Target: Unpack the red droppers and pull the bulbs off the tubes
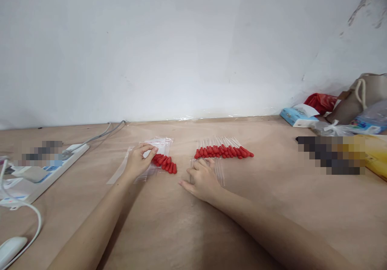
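My left hand (139,161) is bent over a stack of clear zip bags (163,141), its thumb and forefinger tips together right beside a small bunch of red rubbery pieces (166,163). What the pinch holds, if anything, is hidden. To the right, my right hand (204,180) rests with its thumb apart and fingers bent over thin clear plastic (222,173). Just beyond its fingertips lies a row of red-ended pieces (223,151) with thin pale stems pointing away from me. Their exact kind is unclear.
On the left are a white power strip (57,173) with cables and a white mouse-like object (12,249). A blue tissue pack (298,117), a grey-brown bag (352,100) and a yellow bag (375,155) sit at right. A wall (193,52) borders the table's far edge.
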### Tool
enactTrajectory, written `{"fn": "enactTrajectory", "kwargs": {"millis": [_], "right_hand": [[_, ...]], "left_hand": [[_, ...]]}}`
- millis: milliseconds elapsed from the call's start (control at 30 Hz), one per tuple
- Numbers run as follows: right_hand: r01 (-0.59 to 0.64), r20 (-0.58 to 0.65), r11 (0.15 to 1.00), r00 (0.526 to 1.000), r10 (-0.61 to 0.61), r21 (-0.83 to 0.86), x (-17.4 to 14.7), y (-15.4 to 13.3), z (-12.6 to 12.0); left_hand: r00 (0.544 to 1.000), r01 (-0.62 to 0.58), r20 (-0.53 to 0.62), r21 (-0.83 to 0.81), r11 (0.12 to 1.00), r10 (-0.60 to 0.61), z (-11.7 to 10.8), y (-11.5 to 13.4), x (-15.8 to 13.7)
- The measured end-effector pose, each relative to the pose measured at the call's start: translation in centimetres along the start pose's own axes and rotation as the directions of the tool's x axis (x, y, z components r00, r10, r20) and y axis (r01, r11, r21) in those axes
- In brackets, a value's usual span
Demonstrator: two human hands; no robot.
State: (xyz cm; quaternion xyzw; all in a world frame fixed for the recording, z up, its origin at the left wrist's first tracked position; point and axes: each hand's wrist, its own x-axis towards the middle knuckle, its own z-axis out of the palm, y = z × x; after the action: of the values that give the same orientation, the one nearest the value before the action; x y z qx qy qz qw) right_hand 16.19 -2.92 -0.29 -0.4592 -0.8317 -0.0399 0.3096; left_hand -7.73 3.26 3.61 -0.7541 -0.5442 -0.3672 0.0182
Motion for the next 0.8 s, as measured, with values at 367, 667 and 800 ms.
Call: {"fn": "enactTrajectory", "kwargs": {"millis": [367, 667, 800], "right_hand": [[-0.006, -0.146, 0.999, 0.989, -0.001, -0.05, -2.6, 5.5, -3.3], [-0.044, -0.214, 0.999, 0.976, 0.047, 0.021, -3.5, 6.3, -3.0], [-0.039, -0.21, 0.999, 0.977, 0.042, 0.017, -3.5, 6.3, -2.9]], "left_hand": [[0.981, -0.131, 0.154, 0.06, 0.99, 0.12, 5.8, 9.6, -0.2], [0.983, -0.087, 0.172, 0.081, 0.993, 0.072, 8.0, 10.3, 0.4], [0.992, -0.045, 0.124, 0.054, 0.997, 0.038, 8.5, 10.4, 0.2]]}}
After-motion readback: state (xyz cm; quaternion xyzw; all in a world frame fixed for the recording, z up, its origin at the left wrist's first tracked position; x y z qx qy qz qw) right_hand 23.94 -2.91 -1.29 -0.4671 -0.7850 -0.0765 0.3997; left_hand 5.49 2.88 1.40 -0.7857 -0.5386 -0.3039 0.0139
